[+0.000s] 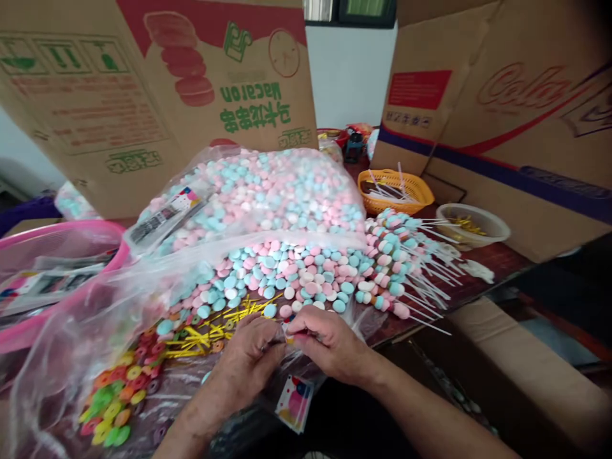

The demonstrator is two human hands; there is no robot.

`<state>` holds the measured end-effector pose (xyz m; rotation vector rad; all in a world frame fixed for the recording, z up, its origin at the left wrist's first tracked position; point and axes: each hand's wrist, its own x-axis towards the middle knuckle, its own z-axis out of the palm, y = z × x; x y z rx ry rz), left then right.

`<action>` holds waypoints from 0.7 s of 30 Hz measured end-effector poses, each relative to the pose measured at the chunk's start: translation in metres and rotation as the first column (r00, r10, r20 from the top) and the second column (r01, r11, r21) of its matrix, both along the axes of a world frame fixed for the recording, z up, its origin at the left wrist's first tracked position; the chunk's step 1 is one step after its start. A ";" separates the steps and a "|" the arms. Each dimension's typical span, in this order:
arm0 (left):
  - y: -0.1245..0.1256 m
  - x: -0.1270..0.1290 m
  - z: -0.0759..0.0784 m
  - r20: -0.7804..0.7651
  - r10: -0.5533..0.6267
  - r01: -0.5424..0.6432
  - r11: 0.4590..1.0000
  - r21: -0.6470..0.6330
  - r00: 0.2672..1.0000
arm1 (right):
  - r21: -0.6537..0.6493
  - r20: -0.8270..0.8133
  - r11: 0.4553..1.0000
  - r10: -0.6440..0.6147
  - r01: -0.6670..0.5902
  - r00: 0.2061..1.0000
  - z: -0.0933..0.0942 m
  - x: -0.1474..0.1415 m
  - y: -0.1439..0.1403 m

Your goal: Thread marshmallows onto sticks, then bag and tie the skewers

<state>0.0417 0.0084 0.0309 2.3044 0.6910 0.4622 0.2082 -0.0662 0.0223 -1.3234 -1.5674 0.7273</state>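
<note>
My left hand (248, 354) and my right hand (332, 344) meet at the table's near edge, fingers pinched together on a small printed plastic bag (289, 331). Only a bit of its colourful print shows between the fingertips. Just below them hangs another colourful printed piece (294, 403); whether it belongs to the same bag I cannot tell. Beyond the fingers spread loose pink, blue and white candies (310, 277). Gold twist ties (201, 338) lie beside my left hand, with fruit-coloured ring candies (117, 398) farther left.
A big clear bag of candies (268, 191) lies behind. Candy skewers (392, 261) on white sticks are piled at right, near an orange basket (421, 191) and a bowl (500, 231). A pink basket (125, 245) holds printed bags. Cardboard boxes (191, 121) stand behind.
</note>
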 end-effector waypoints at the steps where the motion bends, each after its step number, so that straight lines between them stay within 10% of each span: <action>1: 0.001 0.000 0.002 -0.007 -0.011 0.011 1.000 -0.024 1.000 | 0.019 -0.015 0.999 -0.039 0.039 0.999 0.001 0.002 0.001; 6: -0.003 0.007 -0.007 0.003 0.148 -0.146 0.976 -0.160 0.989 | 0.059 0.039 0.966 -0.254 0.251 0.966 -0.007 0.006 -0.001; 11: -0.011 0.021 -0.017 0.027 0.037 -0.034 0.996 -0.087 0.999 | 0.122 0.098 0.926 -0.368 0.356 0.924 -0.016 0.018 -0.008; 18: -0.001 0.025 -0.003 -0.063 -0.089 0.087 0.996 -0.025 0.994 | -0.117 -0.172 0.988 -0.116 0.097 0.978 -0.003 0.042 -0.011; 21: 0.005 0.028 -0.004 -0.100 -0.083 0.084 0.996 0.005 0.992 | -0.069 -0.143 0.974 -0.226 0.218 0.964 -0.007 0.040 -0.009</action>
